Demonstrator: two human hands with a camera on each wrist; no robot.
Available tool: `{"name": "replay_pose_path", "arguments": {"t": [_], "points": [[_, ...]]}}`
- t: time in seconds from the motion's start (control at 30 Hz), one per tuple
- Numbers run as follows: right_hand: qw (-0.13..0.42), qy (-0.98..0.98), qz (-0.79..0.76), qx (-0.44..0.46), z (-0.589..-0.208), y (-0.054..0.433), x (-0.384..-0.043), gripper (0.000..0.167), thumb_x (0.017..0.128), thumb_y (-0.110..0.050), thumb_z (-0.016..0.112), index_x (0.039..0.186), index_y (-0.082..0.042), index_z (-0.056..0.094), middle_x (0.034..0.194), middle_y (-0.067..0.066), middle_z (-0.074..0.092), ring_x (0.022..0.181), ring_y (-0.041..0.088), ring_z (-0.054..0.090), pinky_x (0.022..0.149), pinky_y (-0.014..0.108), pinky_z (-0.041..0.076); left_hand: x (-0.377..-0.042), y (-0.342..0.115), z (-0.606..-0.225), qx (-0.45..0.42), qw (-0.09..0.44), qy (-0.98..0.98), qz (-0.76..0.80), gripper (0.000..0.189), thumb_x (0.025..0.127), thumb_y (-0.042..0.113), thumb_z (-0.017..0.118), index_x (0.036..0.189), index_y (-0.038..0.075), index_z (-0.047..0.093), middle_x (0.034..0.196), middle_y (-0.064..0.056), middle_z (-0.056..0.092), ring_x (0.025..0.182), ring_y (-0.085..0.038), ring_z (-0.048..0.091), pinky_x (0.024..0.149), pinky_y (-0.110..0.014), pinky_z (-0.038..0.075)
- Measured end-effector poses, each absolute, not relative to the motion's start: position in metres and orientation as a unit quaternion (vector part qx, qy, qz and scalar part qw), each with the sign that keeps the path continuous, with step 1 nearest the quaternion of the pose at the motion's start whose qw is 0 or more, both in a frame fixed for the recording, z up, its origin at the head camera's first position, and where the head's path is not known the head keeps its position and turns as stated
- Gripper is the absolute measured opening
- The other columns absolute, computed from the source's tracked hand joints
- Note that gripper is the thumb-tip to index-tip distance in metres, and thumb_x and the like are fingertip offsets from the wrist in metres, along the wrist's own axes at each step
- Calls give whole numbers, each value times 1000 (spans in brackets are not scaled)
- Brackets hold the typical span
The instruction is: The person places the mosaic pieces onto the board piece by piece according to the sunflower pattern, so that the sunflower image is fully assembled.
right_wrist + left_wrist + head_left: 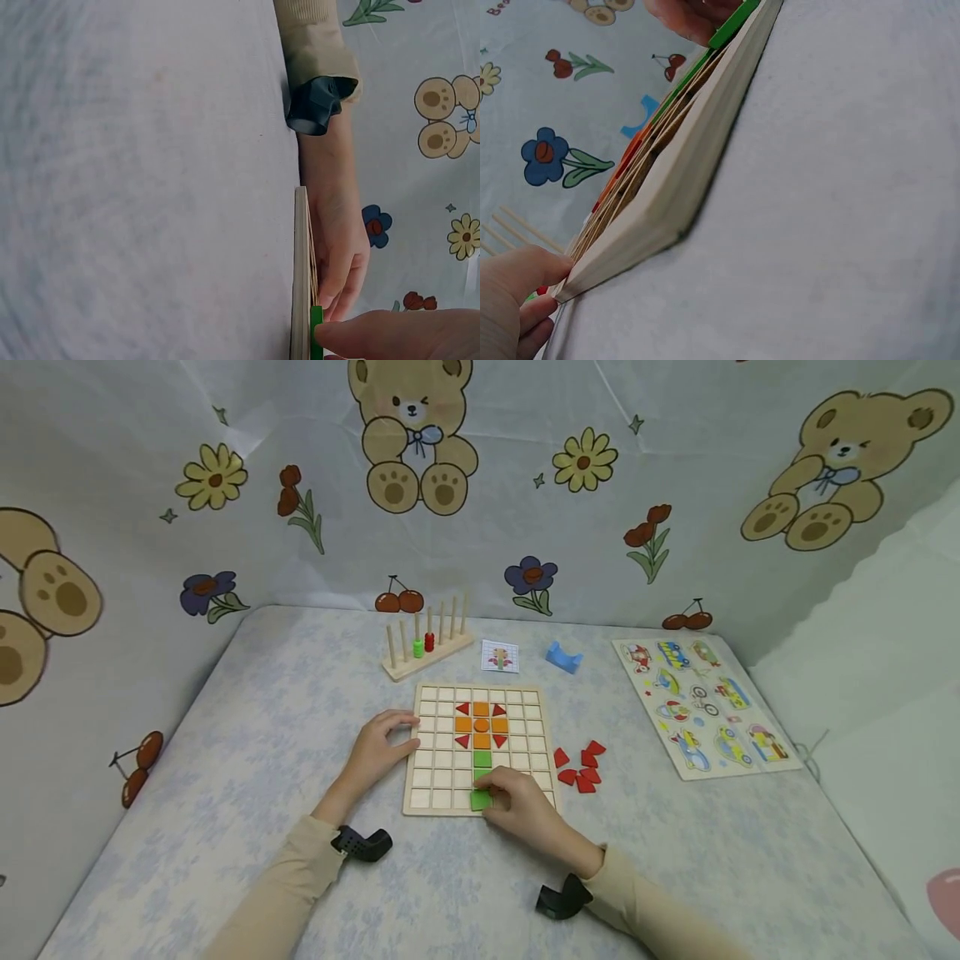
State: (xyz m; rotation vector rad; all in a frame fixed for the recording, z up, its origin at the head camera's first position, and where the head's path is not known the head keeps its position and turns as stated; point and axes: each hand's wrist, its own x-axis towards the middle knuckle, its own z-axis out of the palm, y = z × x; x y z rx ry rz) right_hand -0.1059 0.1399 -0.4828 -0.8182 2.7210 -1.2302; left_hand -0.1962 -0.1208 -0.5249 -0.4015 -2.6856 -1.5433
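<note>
A square wooden grid board lies on the table. My left hand rests at its left edge, fingertips and thumb touching the rim. With thumb and index finger, my right hand pinches a green square tile over the bottom row. Another green tile sits in the same column above, and one between them is partly hidden by my fingers. Orange square tiles surround an orange round piece, with red triangles at the diagonals. In the right wrist view, the pinched tile stands above the board's surface.
Several loose red pieces lie right of the board. Behind it stand a wooden peg rack with green and red beads, a pattern card and a blue curved piece. A picture puzzle board lies at the far right.
</note>
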Motion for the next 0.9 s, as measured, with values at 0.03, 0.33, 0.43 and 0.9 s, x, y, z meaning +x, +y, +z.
{"name": "replay_pose_path", "arguments": {"t": [0.03, 0.33, 0.43, 0.9], "points": [[22, 879, -399, -262, -484, 140, -106, 28, 76, 3, 71, 104, -2, 68, 98, 9, 68, 82, 16, 56, 73, 20, 49, -196, -121, -524, -129, 11, -860, -493, 32, 85, 22, 72, 115, 10, 67, 131, -9, 59, 128, -28, 49, 109, -47, 41], [-14, 880, -404, -249, -486, 145, -108, 24, 78, 2, 70, 102, -2, 69, 94, 8, 68, 79, 17, 58, 67, 20, 50, -197, -121, -525, -127, 14, -864, -487, 33, 85, 23, 73, 115, 10, 67, 131, -10, 59, 128, -28, 50, 108, -47, 41], [-37, 886, -407, -218, -481, 156, -115, 22, 79, 1, 71, 101, 0, 69, 92, 9, 68, 78, 19, 59, 66, 23, 51, -197, -120, -526, -129, 14, -864, -487, 34, 85, 23, 73, 116, 10, 67, 131, -10, 58, 128, -28, 49, 108, -48, 41], [-47, 935, -345, -65, -485, 242, -149, 35, 81, -5, 73, 115, 1, 64, 101, 17, 68, 81, 26, 60, 64, 27, 50, -197, -120, -527, -131, 11, -861, -492, 33, 86, 22, 71, 116, 10, 67, 132, -10, 57, 129, -29, 48, 109, -47, 41]]}}
